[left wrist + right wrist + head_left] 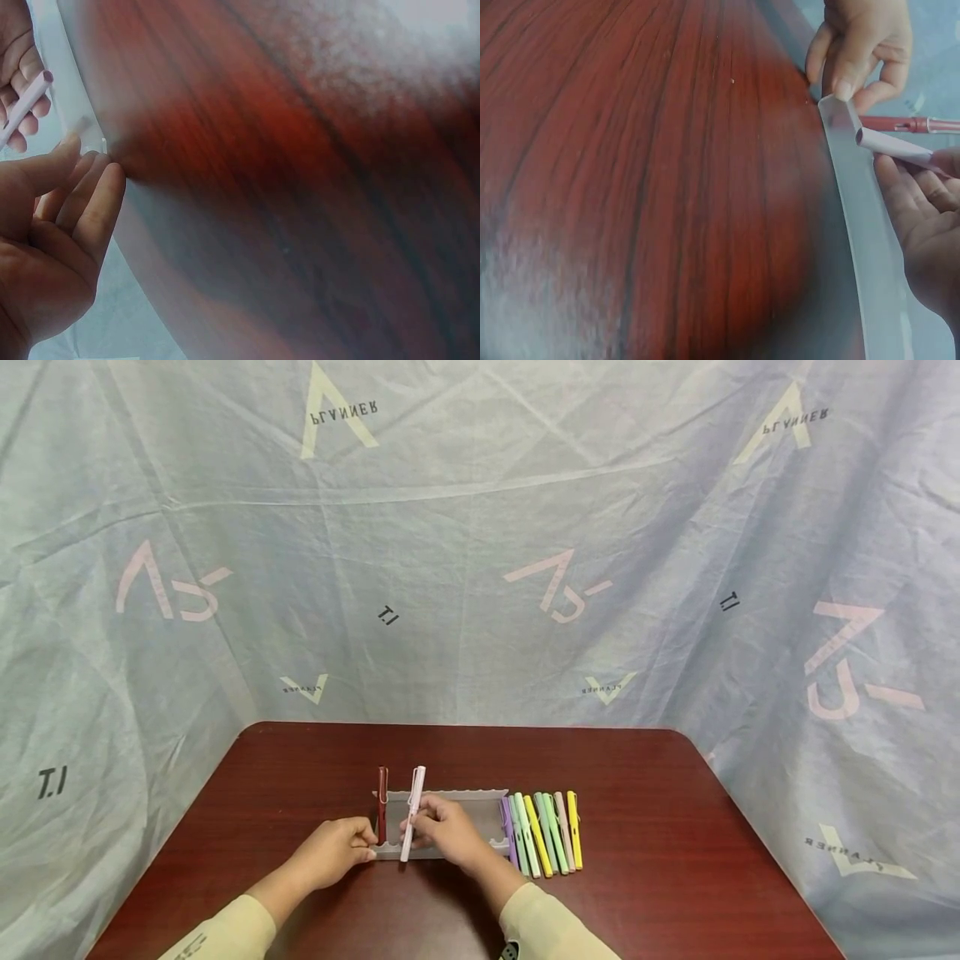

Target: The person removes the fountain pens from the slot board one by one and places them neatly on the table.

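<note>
A grey pen tray (480, 795) with notched long edges lies on the table. My left hand (333, 853) pinches its near left corner, the thumb on top in the right wrist view. At the tray's left end a dark red pen (382, 818) lies across the notches. My right hand (450, 831) holds a pale pink pen (414, 797) over the tray, just right of the red one. In the right wrist view, one end of the pink pen (892, 145) sticks out above the tray's wall (859, 247). Whether it touches the tray I cannot tell.
Right of the tray lie several pens side by side: a purple pen (510, 831), green pens, a yellow pen (574, 831) at the far right and a dusty pink pen (564, 831). The dark red wooden table (675, 860) ends at a hanging grey cloth (465, 610).
</note>
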A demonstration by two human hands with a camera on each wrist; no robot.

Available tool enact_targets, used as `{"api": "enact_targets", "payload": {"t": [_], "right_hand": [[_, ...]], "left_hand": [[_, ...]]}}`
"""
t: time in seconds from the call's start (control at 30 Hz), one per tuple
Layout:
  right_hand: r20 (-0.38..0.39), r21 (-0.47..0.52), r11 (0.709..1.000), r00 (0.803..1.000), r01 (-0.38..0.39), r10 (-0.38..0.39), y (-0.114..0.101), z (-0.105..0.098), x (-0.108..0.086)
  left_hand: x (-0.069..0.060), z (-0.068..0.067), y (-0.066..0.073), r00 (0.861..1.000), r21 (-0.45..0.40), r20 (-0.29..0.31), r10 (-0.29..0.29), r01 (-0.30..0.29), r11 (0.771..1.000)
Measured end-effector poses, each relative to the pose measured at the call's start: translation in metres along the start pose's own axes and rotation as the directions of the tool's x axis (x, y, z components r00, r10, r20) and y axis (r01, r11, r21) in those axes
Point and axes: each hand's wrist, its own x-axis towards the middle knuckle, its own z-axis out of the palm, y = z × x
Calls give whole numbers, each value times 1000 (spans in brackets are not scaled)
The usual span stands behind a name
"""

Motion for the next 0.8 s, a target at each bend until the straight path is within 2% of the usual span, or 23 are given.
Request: {"api": "enact_targets", "payload": {"t": [0.23,0.8], "right_hand": [[16,32,999,1000,-11,10,1,-13,-6],[16,10,1000,1000,-21,21,5,-45,-21]], "left_hand": [[1,0,0,1000,8,-5,0,0,1000],[0,-1,3,1000,5,-5,-5,5,1000]]}}
